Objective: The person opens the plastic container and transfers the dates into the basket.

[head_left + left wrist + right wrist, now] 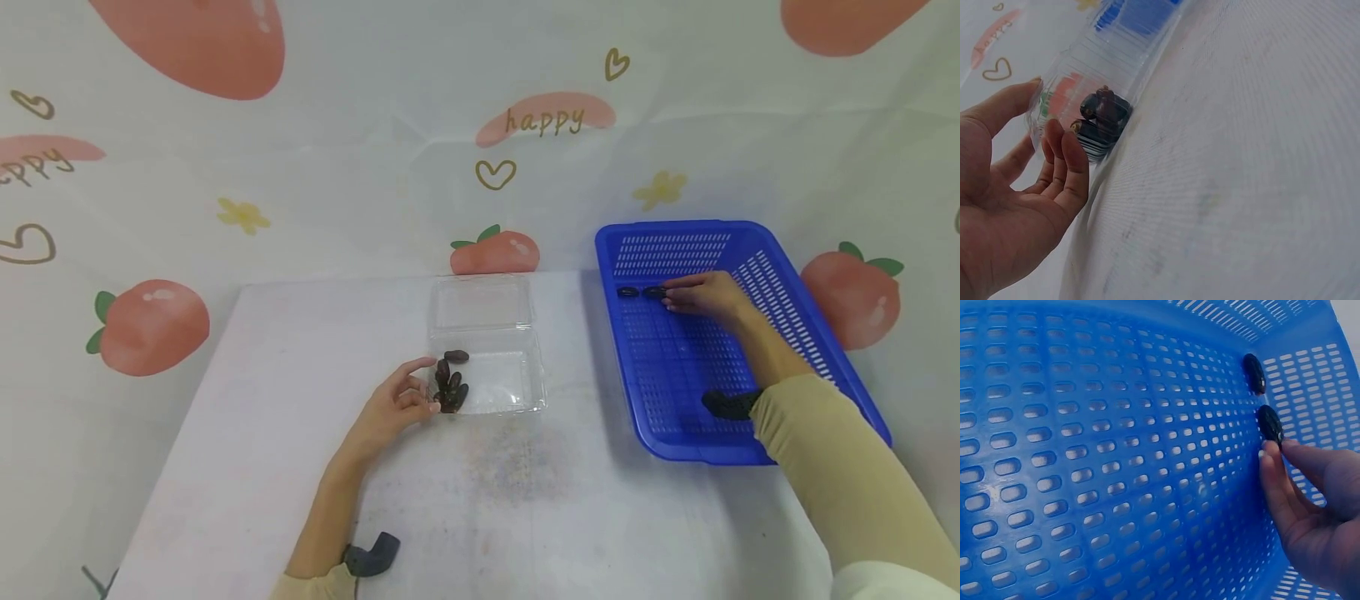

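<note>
Left wrist: a dark wrist strap (372,557) sits at the edge of a tan sleeve (318,585), nearest the viewer.
Bench: a white covering (262,375) lies over it, with a brownish stain (521,467) just in front of the clear box.
Left hand (390,408): at the box's left end, forefinger and thumb apart, fingers bent and fingertips against the plastic; the grip is spread rather than clamped.
Clear plastic box (498,383): on the bench, its hinged lid (482,302) laid back on the far side.
Dark date-like fruits (442,371): clustered inside the box at its left end, near the left fingers, with one lone fruit (456,357) lying crosswise just beyond them.
Blue slotted basket (667,354): to the right of the box, well apart from it.
Right hand (708,293): reaches inside the basket, its grip together on one dark fruit (1269,424).
Second basket fruit (1254,374): just beside the pinched one, at the basket's far left corner.
Backdrop (360,192): pale, printed with red fruit, hearts, yellow flowers and "happy".
</note>
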`<state>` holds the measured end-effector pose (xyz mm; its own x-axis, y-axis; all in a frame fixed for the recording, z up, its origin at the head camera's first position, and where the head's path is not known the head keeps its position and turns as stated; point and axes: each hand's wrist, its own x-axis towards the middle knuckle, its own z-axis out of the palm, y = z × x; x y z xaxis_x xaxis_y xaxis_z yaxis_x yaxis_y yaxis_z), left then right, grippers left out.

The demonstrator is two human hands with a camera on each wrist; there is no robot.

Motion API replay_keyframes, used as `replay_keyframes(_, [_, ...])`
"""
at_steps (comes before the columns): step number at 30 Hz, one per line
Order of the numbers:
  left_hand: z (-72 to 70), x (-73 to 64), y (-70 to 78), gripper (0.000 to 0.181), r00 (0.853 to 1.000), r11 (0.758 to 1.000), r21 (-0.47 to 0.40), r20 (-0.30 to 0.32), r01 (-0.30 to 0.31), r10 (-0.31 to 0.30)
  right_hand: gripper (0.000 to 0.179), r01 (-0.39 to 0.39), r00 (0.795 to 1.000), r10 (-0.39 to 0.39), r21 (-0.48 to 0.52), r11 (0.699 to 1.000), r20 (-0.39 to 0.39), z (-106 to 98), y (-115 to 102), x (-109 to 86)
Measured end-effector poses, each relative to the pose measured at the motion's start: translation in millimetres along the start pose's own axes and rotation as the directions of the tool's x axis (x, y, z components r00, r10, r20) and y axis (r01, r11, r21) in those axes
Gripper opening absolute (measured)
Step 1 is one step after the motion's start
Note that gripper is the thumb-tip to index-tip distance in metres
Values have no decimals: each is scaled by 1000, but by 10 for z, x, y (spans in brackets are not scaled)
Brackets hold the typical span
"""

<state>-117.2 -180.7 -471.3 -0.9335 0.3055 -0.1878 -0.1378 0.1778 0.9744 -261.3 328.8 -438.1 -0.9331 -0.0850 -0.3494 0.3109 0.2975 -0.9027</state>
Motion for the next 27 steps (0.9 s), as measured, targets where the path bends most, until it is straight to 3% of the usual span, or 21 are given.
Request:
replay_keyframes(10, [-3, 5, -12, 68, 1000, 1000, 8, 1, -4, 4, 40, 40, 998, -40, -4, 999, -56, -70, -104, -65])
replay_keyframes(19, [-13, 3, -27, 67, 1000, 1000, 20, -1, -7, 7, 48, 83, 996, -84, -46, 996, -34, -86, -264, -150])
replay_keyframes(27, [-7, 7, 5, 68, 1000, 999, 34, 4, -4, 4, 52, 170, 985, -169, -46, 984, 23, 79, -490, -324])
